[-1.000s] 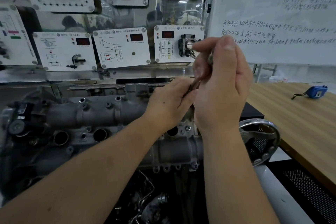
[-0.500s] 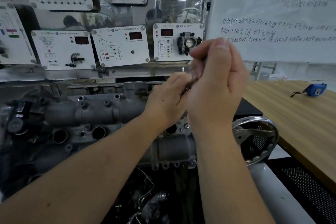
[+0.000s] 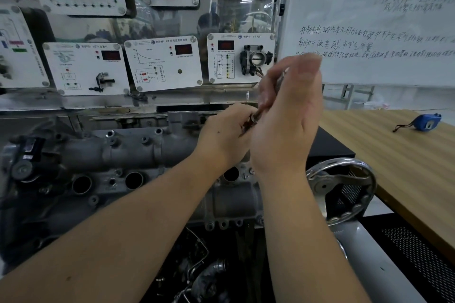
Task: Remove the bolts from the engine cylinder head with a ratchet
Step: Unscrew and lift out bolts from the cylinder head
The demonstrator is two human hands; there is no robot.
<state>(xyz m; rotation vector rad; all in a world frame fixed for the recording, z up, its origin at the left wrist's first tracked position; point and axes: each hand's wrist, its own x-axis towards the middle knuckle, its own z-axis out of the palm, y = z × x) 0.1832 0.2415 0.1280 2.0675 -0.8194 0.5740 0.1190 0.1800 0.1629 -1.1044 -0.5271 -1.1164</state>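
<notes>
The grey engine cylinder head (image 3: 128,155) lies across the lower left, with round plug holes and several bolts along its top. My right hand (image 3: 288,125) is raised over its right end and grips the ratchet (image 3: 258,113) handle, which shows only as a thin metal sliver between the fingers. My left hand (image 3: 226,135) sits just left of it, fingers curled round the ratchet's lower end near the head. The bolt under the tool is hidden by both hands.
A chrome handwheel (image 3: 342,189) stands right of the engine. A wooden table (image 3: 403,170) at the right carries a blue tape measure (image 3: 426,122). Training panels (image 3: 162,64) and a whiteboard (image 3: 369,19) fill the back wall. Hoses and a grey tube (image 3: 376,270) lie below.
My right hand has swung the ratchet handle slightly left and down. The left hand stays at the tool's lower end.
</notes>
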